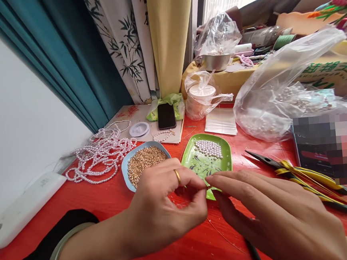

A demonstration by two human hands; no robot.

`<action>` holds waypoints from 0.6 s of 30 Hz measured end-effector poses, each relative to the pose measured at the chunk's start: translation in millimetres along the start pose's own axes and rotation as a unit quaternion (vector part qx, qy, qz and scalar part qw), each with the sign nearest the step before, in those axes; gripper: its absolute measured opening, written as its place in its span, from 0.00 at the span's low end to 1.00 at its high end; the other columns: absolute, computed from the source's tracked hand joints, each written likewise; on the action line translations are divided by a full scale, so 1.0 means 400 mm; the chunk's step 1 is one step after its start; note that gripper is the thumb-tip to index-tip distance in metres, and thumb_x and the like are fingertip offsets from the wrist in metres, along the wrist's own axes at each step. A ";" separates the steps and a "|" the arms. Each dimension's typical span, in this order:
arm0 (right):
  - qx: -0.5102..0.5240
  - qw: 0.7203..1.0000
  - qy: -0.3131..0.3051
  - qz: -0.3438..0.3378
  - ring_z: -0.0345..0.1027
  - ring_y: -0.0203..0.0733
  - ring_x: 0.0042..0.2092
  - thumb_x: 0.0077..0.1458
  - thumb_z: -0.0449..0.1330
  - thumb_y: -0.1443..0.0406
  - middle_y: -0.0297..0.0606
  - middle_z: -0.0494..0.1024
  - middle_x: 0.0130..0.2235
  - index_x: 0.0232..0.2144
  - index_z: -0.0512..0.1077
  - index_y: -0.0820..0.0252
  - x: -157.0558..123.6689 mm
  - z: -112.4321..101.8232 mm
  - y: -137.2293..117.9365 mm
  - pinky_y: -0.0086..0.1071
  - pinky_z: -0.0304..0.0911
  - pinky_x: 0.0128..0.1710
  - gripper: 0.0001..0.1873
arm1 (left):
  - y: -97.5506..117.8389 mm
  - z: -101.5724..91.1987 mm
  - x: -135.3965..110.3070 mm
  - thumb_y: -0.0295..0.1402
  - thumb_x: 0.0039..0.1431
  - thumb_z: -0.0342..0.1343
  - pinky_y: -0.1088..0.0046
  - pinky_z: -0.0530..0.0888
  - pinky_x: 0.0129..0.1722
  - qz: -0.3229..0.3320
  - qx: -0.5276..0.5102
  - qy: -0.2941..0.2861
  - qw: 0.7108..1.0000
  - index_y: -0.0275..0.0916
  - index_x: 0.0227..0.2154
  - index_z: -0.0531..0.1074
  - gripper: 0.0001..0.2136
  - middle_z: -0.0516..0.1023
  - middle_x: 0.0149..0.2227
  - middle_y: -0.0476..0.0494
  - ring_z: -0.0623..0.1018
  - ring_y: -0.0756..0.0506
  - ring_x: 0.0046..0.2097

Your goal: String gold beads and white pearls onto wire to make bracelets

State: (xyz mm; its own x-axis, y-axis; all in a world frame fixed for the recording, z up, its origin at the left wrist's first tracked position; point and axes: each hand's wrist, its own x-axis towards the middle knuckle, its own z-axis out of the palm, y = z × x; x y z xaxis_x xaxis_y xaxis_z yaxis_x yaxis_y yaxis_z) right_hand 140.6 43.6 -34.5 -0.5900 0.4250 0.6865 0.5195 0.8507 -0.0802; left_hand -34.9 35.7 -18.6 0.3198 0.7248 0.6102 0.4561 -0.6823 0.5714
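My left hand [170,204], wearing a gold ring and a pale bangle, is closed in a pinch of thumb and forefinger. Its tips meet those of my right hand [266,206] over the near edge of a green tray [186,155]. A tiny gold bead [209,187] shows between the fingertips; my right thumb and forefinger close in on it from the other side. A thin thread [225,234] trails on the red table below. Several white pearl beads [208,149] lie in the green tray. Left of it, gold beads [146,160] fill a blue tray [125,172], partly hidden by my left hand.
Strings of pearls [100,153] lie at left, near a white power strip [26,207]. A spool [139,129] and a black phone [166,115] are at the back. Yellow-black pliers [303,176], another phone [316,147] and a plastic bag [264,99] occupy the right.
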 end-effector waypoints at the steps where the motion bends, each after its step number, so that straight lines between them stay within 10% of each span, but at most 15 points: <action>1: 0.006 1.000 -0.004 -0.002 0.72 0.35 0.31 0.59 0.50 0.73 0.38 0.79 0.32 0.40 0.67 0.63 -0.001 -0.002 0.001 0.26 0.67 0.30 0.09 | 0.000 0.000 -0.001 0.17 0.45 0.54 0.79 0.69 0.24 0.007 0.001 -0.001 1.000 0.35 0.24 0.70 0.07 0.71 0.20 0.52 0.68 0.54 0.23; 18: 0.016 1.000 -0.021 -0.014 0.66 0.34 0.25 0.56 0.51 0.74 0.34 0.77 0.26 0.28 0.66 0.58 -0.003 -0.009 0.010 0.28 0.56 0.23 0.09 | -0.004 -0.012 -0.001 0.15 0.43 0.54 0.79 0.68 0.26 0.045 0.001 -0.050 0.998 0.34 0.24 0.70 0.08 0.73 0.21 0.51 0.68 0.54 0.25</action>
State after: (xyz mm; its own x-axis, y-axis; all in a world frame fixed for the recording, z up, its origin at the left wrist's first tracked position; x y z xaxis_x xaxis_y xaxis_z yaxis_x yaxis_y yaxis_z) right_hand 145.5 45.3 -33.1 -0.6302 0.4132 0.6574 0.4830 0.8715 -0.0847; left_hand -39.8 36.0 -17.0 0.4404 0.6661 0.6019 0.4232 -0.7453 0.5152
